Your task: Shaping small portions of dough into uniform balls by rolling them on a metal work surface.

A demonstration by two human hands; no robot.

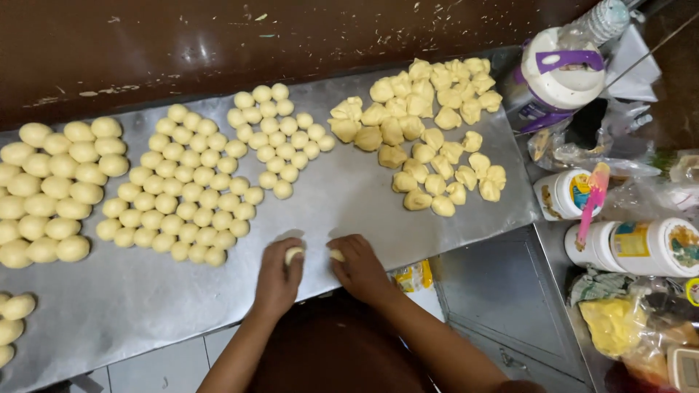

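Note:
My left hand (pixel 279 278) presses on a small pale dough ball (pixel 293 254) at the near edge of a steel worktop (pixel 342 193). My right hand (pixel 358 267) covers another dough piece (pixel 336 255) right beside it. Beyond my hands lie several smooth round dough balls (pixel 186 191) in tight clusters. A further cluster of small balls (pixel 275 138) sits behind them. Several rough, torn dough pieces (pixel 429 127) are heaped at the far right of the worktop.
Larger dough balls (pixel 54 189) crowd the left edge, with a few more (pixel 11 324) at the near left. White tubs (pixel 633 246), a lidded jar (pixel 557 76), a pink spatula (pixel 593 196) and plastic bags (pixel 619 327) fill the right side. A brown wall (pixel 218 36) runs behind.

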